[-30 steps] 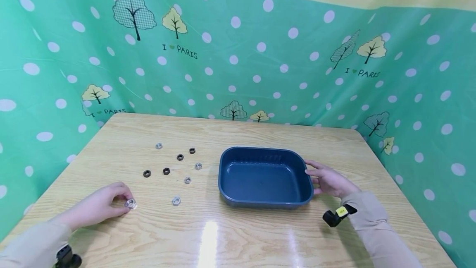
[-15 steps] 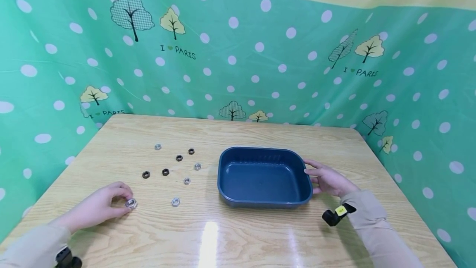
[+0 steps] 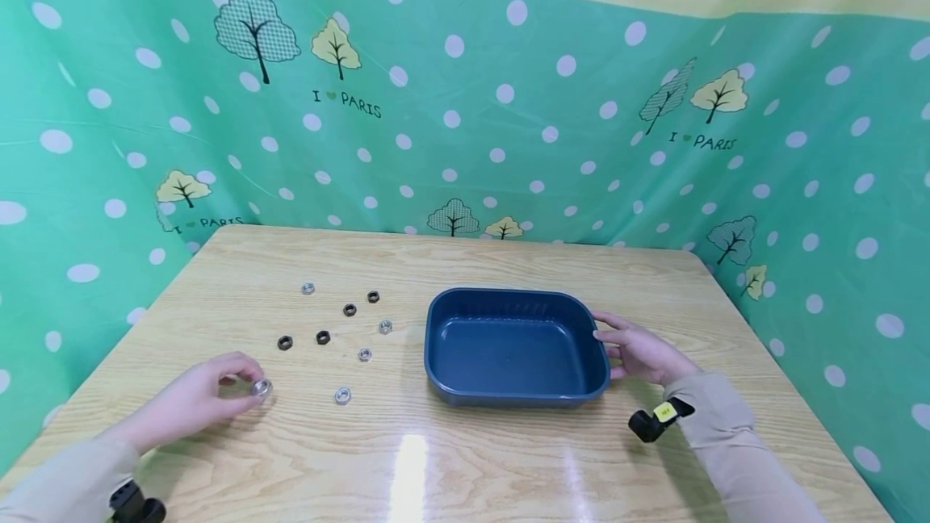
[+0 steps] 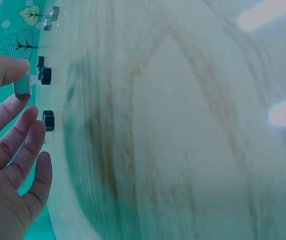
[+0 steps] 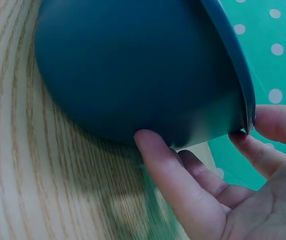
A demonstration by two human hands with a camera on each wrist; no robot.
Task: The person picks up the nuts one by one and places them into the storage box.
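My left hand (image 3: 196, 398) pinches a silver hex nut (image 3: 261, 387) between thumb and fingertips, just above the table. In the left wrist view, that nut stands edge-on at the fingertips, with the other fingers loosely bent. A dark blue plastic basin (image 3: 517, 395) sits right of the table's middle, its inside bare. At its right end, my right hand (image 3: 647, 352) holds the rim and wall. The right wrist view shows the thumb (image 5: 160, 160) against the outer wall and a fingertip at the rim. Black nuts (image 3: 323, 337) and silver nuts (image 3: 343, 395) lie between left hand and basin.
The wooden table (image 3: 465, 458) carries everything, with glare streaks near its front. A green dotted curtain (image 3: 407, 168) hangs close behind the table and along both sides. Another silver nut (image 3: 308, 288) lies farthest back among the scattered ones.
My left hand has lifted the silver nut slightly off the table and moved it a little right and away. The right hand and basin stay in place.
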